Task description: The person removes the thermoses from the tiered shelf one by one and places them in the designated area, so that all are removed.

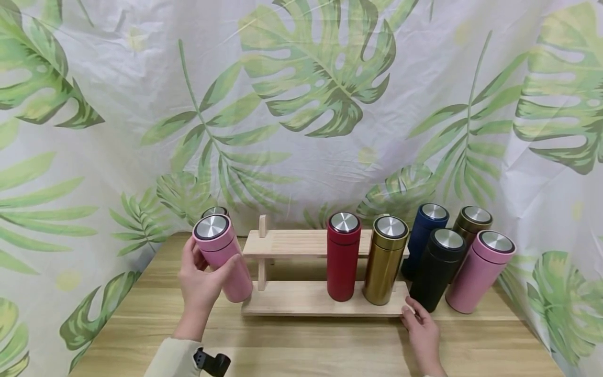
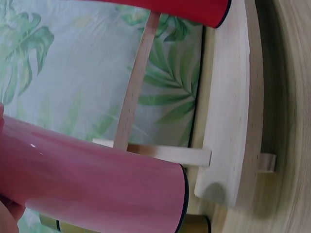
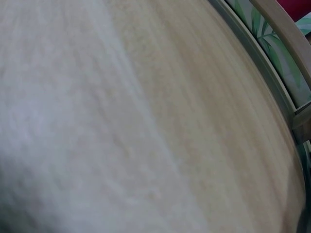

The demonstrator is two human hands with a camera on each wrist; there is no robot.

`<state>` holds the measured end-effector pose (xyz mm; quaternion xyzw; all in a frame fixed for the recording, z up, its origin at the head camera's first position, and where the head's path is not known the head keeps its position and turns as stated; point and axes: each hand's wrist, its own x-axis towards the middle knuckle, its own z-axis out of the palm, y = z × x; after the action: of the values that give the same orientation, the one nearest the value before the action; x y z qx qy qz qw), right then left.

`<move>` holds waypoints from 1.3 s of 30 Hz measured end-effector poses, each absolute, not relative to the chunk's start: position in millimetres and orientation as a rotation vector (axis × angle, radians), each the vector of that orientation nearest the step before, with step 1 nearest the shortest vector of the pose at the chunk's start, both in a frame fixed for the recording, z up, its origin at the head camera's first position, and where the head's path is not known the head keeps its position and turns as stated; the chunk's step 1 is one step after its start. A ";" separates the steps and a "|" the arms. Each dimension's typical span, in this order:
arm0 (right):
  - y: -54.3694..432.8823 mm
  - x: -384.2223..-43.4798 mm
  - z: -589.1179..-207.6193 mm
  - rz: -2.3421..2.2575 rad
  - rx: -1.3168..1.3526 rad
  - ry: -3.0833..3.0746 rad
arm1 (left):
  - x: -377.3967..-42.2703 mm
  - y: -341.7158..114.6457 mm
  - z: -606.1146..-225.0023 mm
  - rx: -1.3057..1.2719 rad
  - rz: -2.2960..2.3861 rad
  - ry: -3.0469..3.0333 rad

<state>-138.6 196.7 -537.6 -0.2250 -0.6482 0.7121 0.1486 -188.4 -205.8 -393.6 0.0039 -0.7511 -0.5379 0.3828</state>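
My left hand (image 1: 203, 280) grips a pink thermos flask (image 1: 235, 275) with a silver-topped lid, tilted beside the left end of a two-tier wooden rack (image 1: 292, 301). In the left wrist view, the pink flask's (image 2: 97, 179) dark-rimmed base hangs near the end of the lower board (image 2: 226, 107), apart from it. My right hand (image 1: 422, 330) pinches the front right corner of the lower board between thumb and fingers. A red flask (image 1: 342, 267) and a gold flask (image 1: 385, 272) stand upright on that lower board. The right wrist view does not show the right hand clearly.
Right of the rack stand a blue flask (image 1: 424, 235), a black flask (image 1: 433, 277), a bronze flask (image 1: 466, 222) and another pink flask (image 1: 478, 277). Another flask (image 1: 215, 211) is mostly hidden behind the held one. A leaf-patterned cloth (image 1: 301, 104) hangs behind the wooden table (image 1: 320, 345).
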 end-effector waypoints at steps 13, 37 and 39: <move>196.6 -136.7 -535.6 2.033 -0.652 -1.895 | -196.2 -232.0 -411.4 0.272 -1.414 -1.864; 194.5 -139.4 -538.1 2.021 -0.630 -1.881 | -229.9 -257.2 -419.2 0.490 -1.400 -1.918; 194.8 -139.2 -538.4 2.021 -0.635 -1.883 | -233.7 -259.3 -420.6 0.475 -1.393 -1.927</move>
<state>-139.2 194.8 -538.4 -0.2212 -0.6566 0.7046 0.1530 -233.7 -259.3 -420.6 0.1835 -0.7443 -0.5379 0.3508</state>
